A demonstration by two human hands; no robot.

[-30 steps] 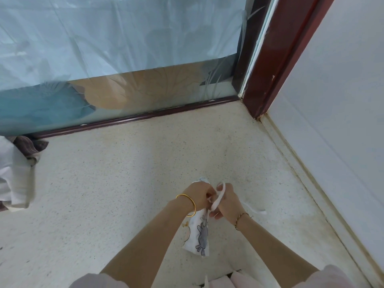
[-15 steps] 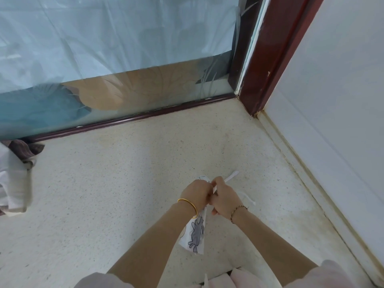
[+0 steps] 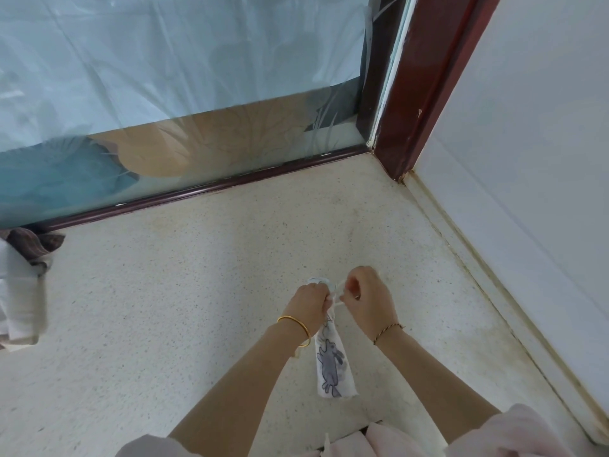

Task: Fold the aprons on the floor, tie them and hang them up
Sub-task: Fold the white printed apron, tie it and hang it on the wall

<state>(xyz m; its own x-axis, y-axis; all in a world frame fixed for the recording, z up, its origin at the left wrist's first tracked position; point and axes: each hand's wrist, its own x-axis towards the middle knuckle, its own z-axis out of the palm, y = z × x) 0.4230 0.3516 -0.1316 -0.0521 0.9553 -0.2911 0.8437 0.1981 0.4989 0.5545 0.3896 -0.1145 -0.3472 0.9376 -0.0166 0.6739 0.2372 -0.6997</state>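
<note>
A white apron (image 3: 333, 361) with a grey rabbit print is rolled into a narrow bundle and hangs above the speckled floor. My left hand (image 3: 309, 305) grips the top of the bundle. My right hand (image 3: 367, 296) sits right beside it, fingers pinched on the thin white apron strap (image 3: 335, 293) that runs between both hands. Most of the strap is hidden by my fingers. A heap of more aprons (image 3: 23, 291), white and brown-patterned cloth, lies on the floor at the left edge.
A frosted glass door (image 3: 184, 94) with a dark red bottom rail closes the far side. A dark red door frame post (image 3: 425, 84) stands in the corner. A pale wall (image 3: 534, 166) with a low skirting runs along the right.
My right hand has pulled the strap end in; the loose tail that stuck out to the right is no longer showing. The bundle now hangs straighter below my hands.
</note>
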